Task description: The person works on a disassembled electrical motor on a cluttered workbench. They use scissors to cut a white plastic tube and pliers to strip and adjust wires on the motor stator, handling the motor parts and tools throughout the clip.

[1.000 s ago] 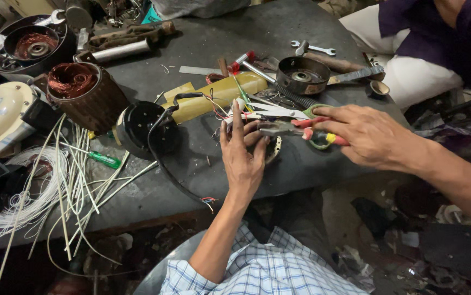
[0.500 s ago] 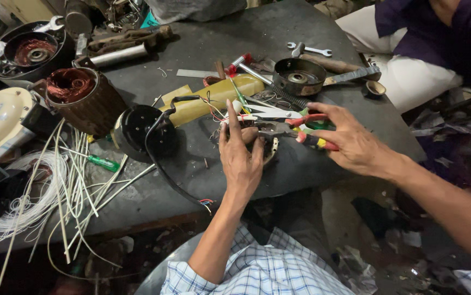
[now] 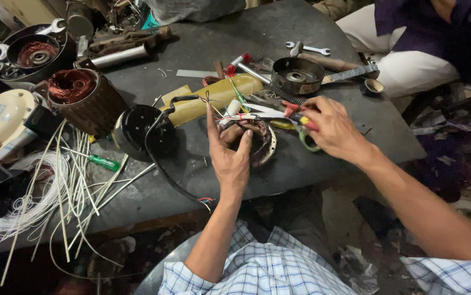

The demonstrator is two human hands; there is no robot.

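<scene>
We pinch the bundle of wire leads (image 3: pixel 236 116) in our left hand (image 3: pixel 230 155), just above the round motor stator (image 3: pixel 260 143) on the table (image 3: pixel 202 43). Our right hand (image 3: pixel 331 128) grips the red-handled pliers (image 3: pixel 295 112) at the lead ends. It seems best to hold the leads taut and bite only the tips.

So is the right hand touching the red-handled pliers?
Touching. The head view shows the right hand wrapped around the red-handled pliers, fingers closed over the handles.
</scene>
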